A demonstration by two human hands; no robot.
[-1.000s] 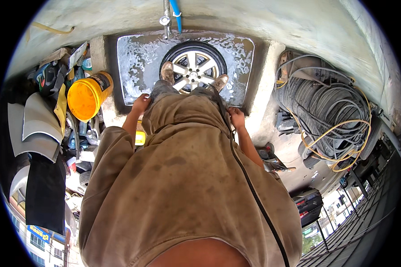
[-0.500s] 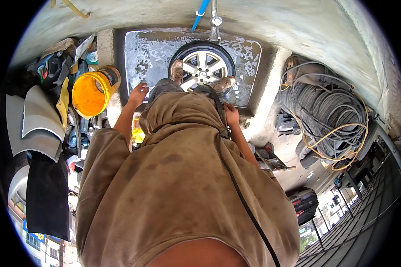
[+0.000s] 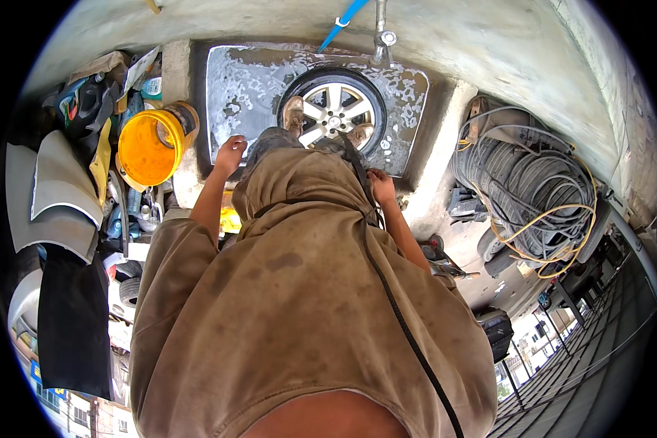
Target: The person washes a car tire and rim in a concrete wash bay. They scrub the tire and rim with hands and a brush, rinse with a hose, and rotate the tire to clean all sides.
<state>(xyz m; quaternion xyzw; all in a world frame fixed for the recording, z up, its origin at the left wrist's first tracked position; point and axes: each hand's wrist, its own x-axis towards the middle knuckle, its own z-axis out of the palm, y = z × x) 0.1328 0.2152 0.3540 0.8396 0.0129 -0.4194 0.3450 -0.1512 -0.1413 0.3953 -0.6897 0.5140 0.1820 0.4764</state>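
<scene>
A wheel (image 3: 333, 91) with a black tyre and pale spoked rim lies flat in a shallow concrete basin (image 3: 252, 73). My brown shoes (image 3: 293, 115) show at its near side, overlapping the rim. My left hand (image 3: 231, 155) hangs beside my left leg, fingers loosely curled, with nothing visible in them. By my right thigh is my right hand (image 3: 380, 187), its fingers bent next to a black strap (image 3: 358, 164) that runs down toward the wheel. Whether those fingers grip the strap is hidden. My brown top covers much of the view.
A yellow bucket (image 3: 150, 148) stands left of the basin, near grey curved panels (image 3: 66, 179) and mixed clutter. A metal tap (image 3: 384, 45) and a blue pipe (image 3: 343, 25) are at the far wall. Coiled hoses (image 3: 536, 171) lie over tyres on the right.
My right shoe has shifted left and turned more forward at the wheel. The black strap now reaches over the rim. Both hands stay near my sides; the view has shifted slightly.
</scene>
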